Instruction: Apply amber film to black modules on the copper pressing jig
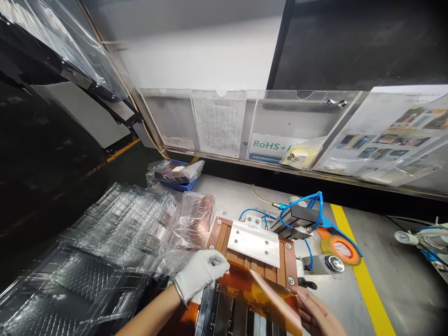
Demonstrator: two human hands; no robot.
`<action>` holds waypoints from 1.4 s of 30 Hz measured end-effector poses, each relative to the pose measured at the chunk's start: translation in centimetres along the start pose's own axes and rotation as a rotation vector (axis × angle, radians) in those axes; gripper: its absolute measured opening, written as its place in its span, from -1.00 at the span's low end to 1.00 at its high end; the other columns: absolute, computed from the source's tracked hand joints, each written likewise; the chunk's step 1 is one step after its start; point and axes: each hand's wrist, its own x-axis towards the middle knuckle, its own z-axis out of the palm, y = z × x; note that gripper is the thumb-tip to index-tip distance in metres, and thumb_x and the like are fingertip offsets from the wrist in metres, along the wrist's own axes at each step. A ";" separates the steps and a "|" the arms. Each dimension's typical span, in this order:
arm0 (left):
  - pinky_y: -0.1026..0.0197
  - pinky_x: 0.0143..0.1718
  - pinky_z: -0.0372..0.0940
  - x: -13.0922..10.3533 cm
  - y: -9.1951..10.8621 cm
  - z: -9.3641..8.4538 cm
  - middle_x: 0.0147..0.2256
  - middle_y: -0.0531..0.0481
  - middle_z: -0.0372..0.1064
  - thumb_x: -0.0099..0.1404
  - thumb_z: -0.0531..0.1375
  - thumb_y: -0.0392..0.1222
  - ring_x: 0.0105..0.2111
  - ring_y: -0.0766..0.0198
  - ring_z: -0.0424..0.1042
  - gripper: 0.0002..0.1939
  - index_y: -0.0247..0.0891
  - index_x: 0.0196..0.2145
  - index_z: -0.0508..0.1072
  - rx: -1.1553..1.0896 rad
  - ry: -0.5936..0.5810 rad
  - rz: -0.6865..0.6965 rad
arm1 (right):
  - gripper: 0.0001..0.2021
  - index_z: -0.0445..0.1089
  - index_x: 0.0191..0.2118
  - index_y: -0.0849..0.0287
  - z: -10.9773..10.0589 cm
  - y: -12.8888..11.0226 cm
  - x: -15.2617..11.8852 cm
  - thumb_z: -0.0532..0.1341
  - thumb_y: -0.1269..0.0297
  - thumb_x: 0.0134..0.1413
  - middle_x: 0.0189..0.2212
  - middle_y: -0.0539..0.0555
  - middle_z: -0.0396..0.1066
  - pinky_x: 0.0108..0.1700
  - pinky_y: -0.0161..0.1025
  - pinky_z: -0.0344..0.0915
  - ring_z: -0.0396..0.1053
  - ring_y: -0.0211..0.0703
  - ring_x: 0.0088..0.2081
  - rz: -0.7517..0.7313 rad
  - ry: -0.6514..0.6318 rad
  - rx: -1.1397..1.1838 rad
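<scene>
Two hands hold one amber sheet (261, 291) at the bottom centre of the frame. The left hand (201, 273), in a white glove, pinches the sheet's left edge with fingers closed on it. The right hand (317, 315), bare, grips the right edge from below, fingers closed on it too. The sheet is tilted over a dark slotted block (231, 317) and just in front of a brown jig (254, 247) with a metal plate (254, 242) on top. Blue hoses (308, 205) run to the jig's right side. An orange tape roll (341, 249) lies right of it. Clear trays (115, 233) fill the lower left.
</scene>
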 end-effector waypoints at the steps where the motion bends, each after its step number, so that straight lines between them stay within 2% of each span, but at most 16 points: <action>1: 0.32 -0.69 0.03 0.6 0.1 -0.1 -0.56 0.11 0.35 0.01 0.19 0.00 -0.73 0.47 0.15 -0.73 -0.29 -0.47 0.42 0.004 0.005 0.000 | -0.42 0.47 -0.24 0.12 0.1 0.0 0.4 0.44 -0.15 -0.42 -0.46 -0.04 0.53 -0.32 -0.37 0.39 0.47 -0.21 -0.39 0.013 0.031 0.053; 3: 0.32 -0.68 0.05 1.6 0.2 -0.1 -0.55 0.11 0.36 0.02 0.20 0.01 -0.73 0.48 0.14 -0.72 -0.29 -0.44 0.43 0.016 0.015 -0.002 | -0.41 0.46 -0.26 0.11 0.6 -0.1 1.0 0.47 -0.12 -0.49 -0.49 -0.04 0.55 -0.39 -0.37 0.39 0.48 -0.21 -0.44 0.070 0.046 0.148; 6: 0.31 -0.68 0.05 3.0 0.2 -0.1 -0.54 0.11 0.37 0.01 0.22 0.01 -0.72 0.47 0.15 -0.71 -0.29 -0.43 0.44 0.037 0.022 0.001 | -0.46 0.46 -0.27 0.10 1.3 -0.4 1.5 0.47 -0.08 -0.44 -0.45 -0.02 0.58 -0.38 -0.37 0.41 0.48 -0.23 -0.46 0.105 0.036 0.215; 10: 0.30 -0.68 0.04 4.5 0.6 -0.3 -0.54 0.11 0.37 0.01 0.21 -0.04 -0.72 0.46 0.18 -0.75 -0.30 -0.45 0.44 0.067 0.006 0.004 | -0.50 0.48 -0.28 0.13 1.7 -1.2 1.9 0.42 -0.11 -0.34 -0.39 0.03 0.58 -0.34 -0.30 0.41 0.48 -0.18 -0.43 0.058 0.008 0.116; 12: 0.31 -0.68 0.02 5.1 1.0 -0.5 -0.55 0.12 0.36 0.03 0.20 -0.05 -0.74 0.47 0.17 -0.76 -0.31 -0.45 0.44 0.087 -0.017 -0.006 | -0.50 0.48 -0.29 0.13 1.7 -1.7 2.3 0.41 -0.13 -0.34 -0.43 0.02 0.56 -0.31 -0.30 0.39 0.45 -0.19 -0.42 0.034 0.010 0.044; 14: 0.32 -0.69 0.03 5.8 1.6 -0.7 -0.55 0.13 0.36 0.07 0.19 -0.05 -0.74 0.48 0.16 -0.76 -0.30 -0.44 0.44 0.110 -0.043 -0.020 | -0.51 0.47 -0.33 0.13 1.6 -2.4 3.1 0.40 -0.15 -0.33 -0.49 -0.02 0.50 -0.31 -0.33 0.36 0.40 -0.24 -0.43 -0.018 -0.007 -0.044; 16: 0.34 -0.69 0.04 6.7 1.9 -0.7 -0.54 0.12 0.38 0.11 0.18 -0.05 -0.74 0.49 0.17 -0.77 -0.30 -0.45 0.42 0.140 -0.061 -0.036 | -0.56 0.41 -0.42 0.14 1.5 -3.1 4.2 0.35 -0.17 -0.25 -0.60 -0.08 0.36 -0.41 -0.37 0.28 0.29 -0.32 -0.52 -0.082 -0.046 -0.147; 20: 0.36 -0.72 -0.01 9.2 1.8 -0.8 -0.64 0.15 0.31 0.10 0.21 -0.07 -0.77 0.48 0.15 -0.78 -0.27 -0.53 0.34 0.231 -0.033 -0.060 | -0.54 0.21 -0.59 0.15 1.6 -4.0 7.1 0.28 -0.16 -0.15 -0.73 -0.20 0.04 -0.61 -0.39 -0.05 -0.03 -0.44 -0.68 -0.121 -0.087 -0.268; 23: 0.34 -0.78 -0.04 10.9 1.0 -0.8 -0.74 0.18 0.23 0.10 0.20 0.01 -0.82 0.44 0.04 -0.73 -0.25 -0.51 0.33 0.292 -0.006 -0.086 | -0.54 0.13 -0.60 0.13 1.8 -4.2 8.9 0.29 -0.14 -0.20 -0.73 -0.23 -0.02 -0.64 -0.38 -0.16 -0.14 -0.46 -0.70 -0.123 -0.084 -0.302; 26: 0.33 -0.81 0.01 12.1 0.1 -0.9 -0.70 0.15 0.29 0.08 0.21 0.02 -0.81 0.41 0.09 -0.74 -0.24 -0.46 0.35 0.317 0.008 -0.102 | -0.55 0.10 -0.61 0.11 2.0 -4.2 9.6 0.28 -0.13 -0.20 -0.74 -0.23 -0.05 -0.65 -0.39 -0.19 -0.16 -0.46 -0.70 -0.126 -0.069 -0.321; 32: 0.35 -0.80 0.01 12.7 -0.5 -1.0 -0.66 0.13 0.32 0.07 0.20 0.07 -0.76 0.39 0.17 -0.70 -0.24 -0.43 0.39 0.338 0.030 -0.080 | -0.57 0.09 -0.57 0.12 2.4 -4.7 9.3 0.25 -0.10 -0.17 -0.68 -0.23 -0.03 -0.64 -0.43 -0.19 -0.13 -0.48 -0.67 -0.125 -0.043 -0.332; 42: 0.36 -0.69 0.08 11.8 0.8 -0.7 -0.74 0.20 0.22 0.09 0.20 -0.04 -0.72 0.39 0.21 -0.78 -0.23 -0.51 0.33 0.320 0.063 -0.049 | -0.60 0.09 -0.56 0.07 1.9 -5.1 10.3 0.19 -0.14 -0.22 -0.74 -0.24 -0.05 -0.62 -0.35 -0.18 -0.11 -0.41 -0.71 -0.138 -0.019 -0.538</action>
